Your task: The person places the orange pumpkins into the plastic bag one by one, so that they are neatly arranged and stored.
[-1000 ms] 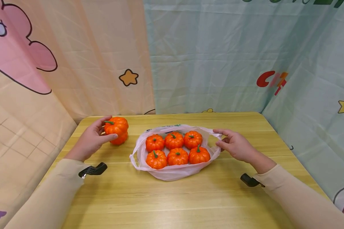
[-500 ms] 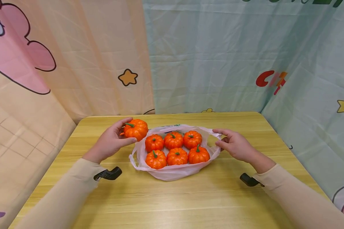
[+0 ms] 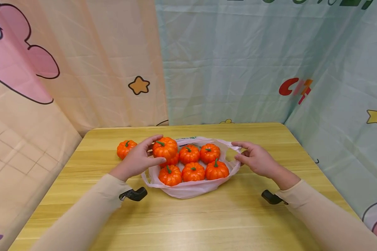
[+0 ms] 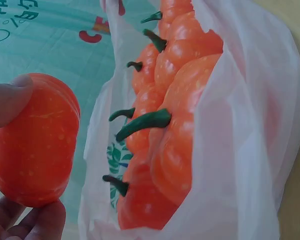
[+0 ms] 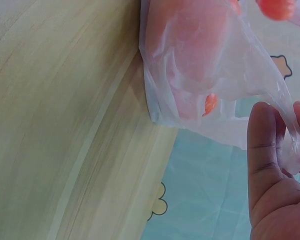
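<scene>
Between thumb and fingers my left hand [image 3: 139, 158] grips a small orange toy pumpkin [image 3: 165, 147] with a green stem, above the left end of a white plastic bag [image 3: 188, 191]. In the left wrist view the held pumpkin [image 4: 37, 140] is apart from the bag's rim. Inside the spread bag several like pumpkins [image 3: 193, 171] sit in two rows; the held one partly hides one of them. My right hand [image 3: 260, 159] pinches the bag's right handle; the right wrist view shows the plastic handle [image 5: 285, 112] between thumb and fingers.
One more pumpkin [image 3: 125, 149] rests on the wooden table [image 3: 188, 223] behind my left hand, to the left of the bag. Printed curtains [image 3: 226, 69] hang along the table's back and sides. A black wrist camera [image 3: 133, 194] juts from the left sleeve.
My left hand has carried the pumpkin rightward, from beside the other loose pumpkin to above the bag. That other pumpkin has come into fuller view. The right hand keeps hold of the handle.
</scene>
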`<move>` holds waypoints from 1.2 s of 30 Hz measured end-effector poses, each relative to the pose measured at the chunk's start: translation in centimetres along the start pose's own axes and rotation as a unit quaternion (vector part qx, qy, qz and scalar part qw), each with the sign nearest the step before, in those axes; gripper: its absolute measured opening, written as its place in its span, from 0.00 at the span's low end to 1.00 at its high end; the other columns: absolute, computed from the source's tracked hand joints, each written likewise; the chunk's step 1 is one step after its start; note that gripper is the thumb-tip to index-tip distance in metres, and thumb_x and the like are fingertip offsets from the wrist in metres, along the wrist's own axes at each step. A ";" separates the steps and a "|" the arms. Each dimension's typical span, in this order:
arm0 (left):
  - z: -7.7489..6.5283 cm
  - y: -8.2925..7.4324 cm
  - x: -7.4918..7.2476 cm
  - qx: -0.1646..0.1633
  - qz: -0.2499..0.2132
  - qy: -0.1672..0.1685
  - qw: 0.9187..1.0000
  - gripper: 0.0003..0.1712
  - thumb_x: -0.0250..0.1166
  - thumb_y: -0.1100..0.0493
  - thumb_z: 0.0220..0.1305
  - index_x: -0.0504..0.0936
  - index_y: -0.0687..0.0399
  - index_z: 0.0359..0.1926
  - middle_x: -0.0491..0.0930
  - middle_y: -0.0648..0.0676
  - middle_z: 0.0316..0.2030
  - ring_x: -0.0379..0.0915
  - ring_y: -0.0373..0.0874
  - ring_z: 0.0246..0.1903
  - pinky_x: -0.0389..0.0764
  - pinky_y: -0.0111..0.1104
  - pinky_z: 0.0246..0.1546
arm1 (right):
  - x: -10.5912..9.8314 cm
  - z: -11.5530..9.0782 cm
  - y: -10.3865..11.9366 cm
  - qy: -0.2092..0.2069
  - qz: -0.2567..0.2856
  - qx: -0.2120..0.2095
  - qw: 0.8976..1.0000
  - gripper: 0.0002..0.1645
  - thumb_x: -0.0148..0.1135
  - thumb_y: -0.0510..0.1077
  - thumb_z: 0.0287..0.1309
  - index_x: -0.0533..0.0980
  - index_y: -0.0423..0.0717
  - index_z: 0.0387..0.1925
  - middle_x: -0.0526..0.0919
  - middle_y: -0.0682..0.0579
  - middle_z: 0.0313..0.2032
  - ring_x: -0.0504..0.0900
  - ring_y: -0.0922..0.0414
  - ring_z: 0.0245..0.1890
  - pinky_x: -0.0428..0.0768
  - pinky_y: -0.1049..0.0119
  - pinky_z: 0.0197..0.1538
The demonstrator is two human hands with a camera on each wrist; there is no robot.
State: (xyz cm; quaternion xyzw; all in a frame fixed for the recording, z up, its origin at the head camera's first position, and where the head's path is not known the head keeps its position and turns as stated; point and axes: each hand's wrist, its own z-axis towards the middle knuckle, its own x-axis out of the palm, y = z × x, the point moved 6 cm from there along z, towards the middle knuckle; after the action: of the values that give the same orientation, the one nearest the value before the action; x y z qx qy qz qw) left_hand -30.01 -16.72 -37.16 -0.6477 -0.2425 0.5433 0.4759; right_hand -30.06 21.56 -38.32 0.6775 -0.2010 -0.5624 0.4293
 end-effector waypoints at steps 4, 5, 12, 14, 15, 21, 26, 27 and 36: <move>0.3 -0.2 1.1 -0.001 -0.005 0.009 1.000 0.49 0.77 0.59 0.63 0.62 0.50 0.80 0.68 0.58 0.74 0.74 0.58 0.66 0.81 0.47 0.64 | 0.0 0.0 0.0 0.000 -0.003 0.002 1.000 0.32 0.63 0.38 0.72 0.69 0.38 0.74 0.88 0.40 0.42 0.85 0.54 0.36 0.80 0.68 0.32; 0.4 -0.1 1.3 -0.002 -0.005 0.012 1.000 0.49 0.77 0.58 0.63 0.62 0.50 0.81 0.68 0.58 0.74 0.74 0.58 0.66 0.81 0.47 0.64 | 0.0 0.0 0.0 -0.001 -0.004 0.002 1.000 0.32 0.63 0.38 0.72 0.69 0.38 0.74 0.88 0.40 0.42 0.85 0.54 0.37 0.80 0.69 0.32; 0.8 0.3 2.7 -0.007 0.035 0.018 0.999 0.49 0.78 0.53 0.62 0.63 0.45 0.80 0.68 0.56 0.74 0.73 0.58 0.67 0.79 0.51 0.66 | 0.1 0.0 0.0 0.000 -0.005 0.005 1.000 0.32 0.64 0.38 0.72 0.69 0.38 0.74 0.89 0.40 0.42 0.86 0.54 0.37 0.81 0.68 0.32; 0.8 0.3 2.9 -0.012 0.049 0.015 0.999 0.49 0.78 0.52 0.62 0.64 0.43 0.80 0.67 0.55 0.75 0.72 0.58 0.68 0.76 0.53 0.68 | 0.1 0.0 0.0 0.000 -0.005 0.003 1.000 0.32 0.63 0.38 0.73 0.69 0.38 0.74 0.89 0.40 0.41 0.86 0.54 0.36 0.81 0.68 0.32; 0.8 0.3 3.0 -0.015 0.054 0.014 0.998 0.50 0.78 0.52 0.61 0.64 0.42 0.80 0.67 0.55 0.75 0.71 0.58 0.69 0.76 0.54 0.69 | 0.1 0.0 0.0 0.001 -0.005 0.002 1.000 0.32 0.63 0.38 0.73 0.69 0.38 0.74 0.89 0.40 0.41 0.86 0.54 0.36 0.81 0.68 0.32; 1.0 0.3 3.8 -0.009 0.076 0.015 0.997 0.50 0.78 0.51 0.61 0.64 0.43 0.80 0.66 0.55 0.76 0.70 0.59 0.70 0.74 0.55 0.70 | 0.1 0.0 0.0 0.000 -0.007 -0.001 1.000 0.32 0.63 0.37 0.72 0.69 0.37 0.74 0.89 0.38 0.40 0.86 0.54 0.35 0.81 0.69 0.33; 1.2 0.3 4.3 -0.004 0.085 0.019 0.996 0.49 0.78 0.52 0.61 0.65 0.43 0.80 0.64 0.53 0.77 0.68 0.58 0.71 0.73 0.55 0.71 | 0.1 0.0 -0.1 -0.001 -0.012 -0.001 1.000 0.31 0.64 0.37 0.72 0.70 0.37 0.73 0.89 0.41 0.39 0.86 0.51 0.35 0.81 0.68 0.32; 1.2 0.3 4.4 -0.003 0.086 0.020 0.996 0.49 0.78 0.52 0.62 0.65 0.43 0.80 0.63 0.52 0.78 0.68 0.58 0.72 0.72 0.55 0.71 | 0.1 0.0 -0.1 0.000 -0.012 -0.001 1.000 0.31 0.64 0.37 0.72 0.70 0.37 0.73 0.89 0.41 0.38 0.86 0.50 0.35 0.81 0.68 0.32; 1.4 0.5 5.1 0.010 0.088 0.025 0.996 0.48 0.79 0.53 0.61 0.66 0.47 0.79 0.58 0.52 0.81 0.64 0.60 0.74 0.70 0.55 0.73 | 0.2 0.0 -0.1 0.003 -0.006 0.003 1.000 0.32 0.64 0.37 0.72 0.69 0.38 0.73 0.88 0.37 0.39 0.85 0.43 0.35 0.78 0.69 0.30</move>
State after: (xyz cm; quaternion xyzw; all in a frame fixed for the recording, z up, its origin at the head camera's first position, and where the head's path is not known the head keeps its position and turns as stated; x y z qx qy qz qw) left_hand -29.89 -12.23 -39.89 -0.6753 -0.1676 0.5687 0.4387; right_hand -30.02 21.45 -38.49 0.6813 -0.1976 -0.5624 0.4247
